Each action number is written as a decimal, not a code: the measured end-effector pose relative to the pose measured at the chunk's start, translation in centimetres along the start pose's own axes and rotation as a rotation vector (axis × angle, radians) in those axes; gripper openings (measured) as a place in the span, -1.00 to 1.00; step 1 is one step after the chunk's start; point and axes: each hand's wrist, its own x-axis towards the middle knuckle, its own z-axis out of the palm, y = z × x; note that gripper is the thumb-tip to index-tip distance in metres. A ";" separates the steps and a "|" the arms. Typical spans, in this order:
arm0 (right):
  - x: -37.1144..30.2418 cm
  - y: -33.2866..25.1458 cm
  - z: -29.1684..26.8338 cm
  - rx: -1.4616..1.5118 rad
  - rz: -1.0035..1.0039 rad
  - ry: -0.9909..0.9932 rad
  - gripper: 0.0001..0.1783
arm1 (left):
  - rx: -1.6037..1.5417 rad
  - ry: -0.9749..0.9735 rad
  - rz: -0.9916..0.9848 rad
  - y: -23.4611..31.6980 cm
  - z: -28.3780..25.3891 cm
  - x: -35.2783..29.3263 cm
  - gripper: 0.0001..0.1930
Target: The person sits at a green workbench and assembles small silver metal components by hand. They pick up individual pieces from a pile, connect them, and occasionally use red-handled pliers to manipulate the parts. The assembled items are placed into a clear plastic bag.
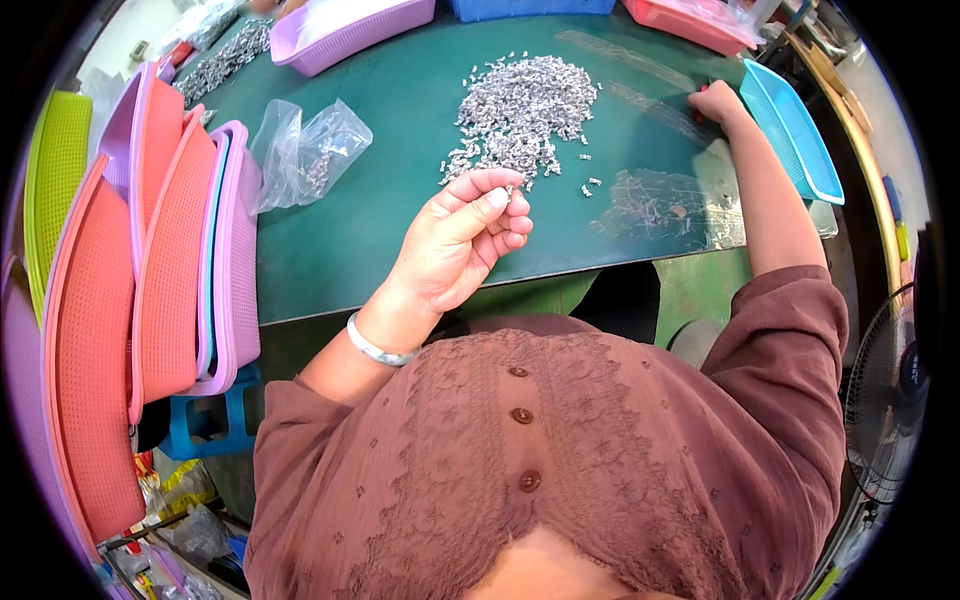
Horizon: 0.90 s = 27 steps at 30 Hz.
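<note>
My left hand is raised over the near edge of the green table, palm turned up. Its thumb and forefinger pinch a small silver metal part. Just beyond lies a loose pile of the same small metal parts, with a few strays to its right. My right hand reaches far to the right, closed around a small red thing that its fingers mostly hide; I cannot tell its kind. Beside that hand stands a light blue plastic basket.
Stacked pink, purple and green baskets crowd the left side. A clear plastic bag with some parts lies on the table. Purple, blue and red baskets line the far edge. A fan stands at lower right.
</note>
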 end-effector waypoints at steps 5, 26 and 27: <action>-1.8 1.2 1.6 -0.235 0.005 0.247 -0.55 | 0.011 0.022 -0.009 0.4 -0.1 -0.9 -0.82; -27.6 -9.1 2.7 0.205 -1.178 0.505 -0.38 | -0.053 0.006 -0.018 0.9 -0.3 -2.7 -0.85; -27.6 -9.3 2.8 0.196 -1.181 0.520 -0.38 | -0.055 0.013 -0.014 0.9 -0.4 -2.8 -0.86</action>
